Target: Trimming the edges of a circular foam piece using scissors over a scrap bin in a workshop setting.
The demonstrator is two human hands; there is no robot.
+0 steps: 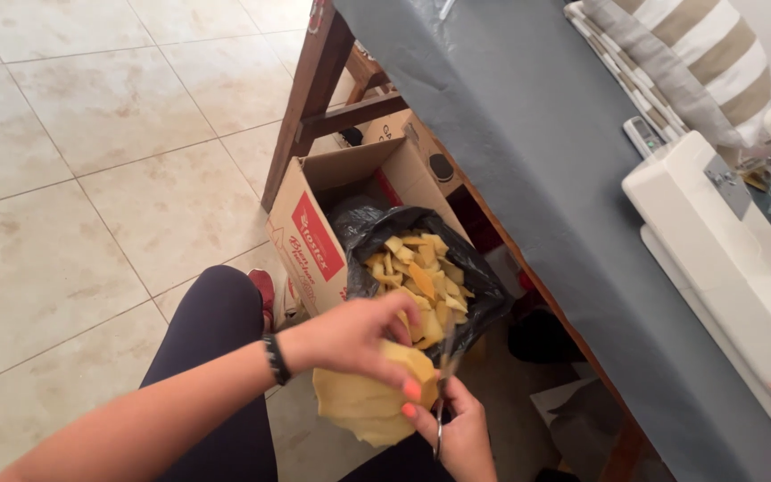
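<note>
Yellow foam piece [363,406] sitting low in frame, over the lap, just beside the open black bag [475,268]. Left hand [350,339] reaching in from the left, fingers [410,389] closed over the foam's upper edge, pinching it, orange-painted nails showing. Wearing a dark band [273,359] at that wrist. Right hand [461,433] coming up from the bottom edge, fingers wrapped round the handles of scissors [440,421], blades pointing up along the foam's right edge; hard to tell whether blades are touching the foam, too blurred. Black bag lining a cardboard box [314,232] standing on the tiled floor [91,178], box flaps open, red label on its side. Yellow offcuts [417,277] piling inside the bag, filling most of its mouth. Dark trouser leg [216,330] stretching under the left forearm, red shoe [263,287] peeking out beside the box. Grey-covered tabletop [537,161] running diagonally across the right half, wooden leg and crossbar [314,98] showing at its far end, above the box. White sewing machine [725,268] standing on the tabletop at right, striped cushion [698,54] lying beyond it near the top corner. Small remote-like object [642,136] lying between cushion and machine. Dark things under the tabletop, too shadowed to name.
</note>
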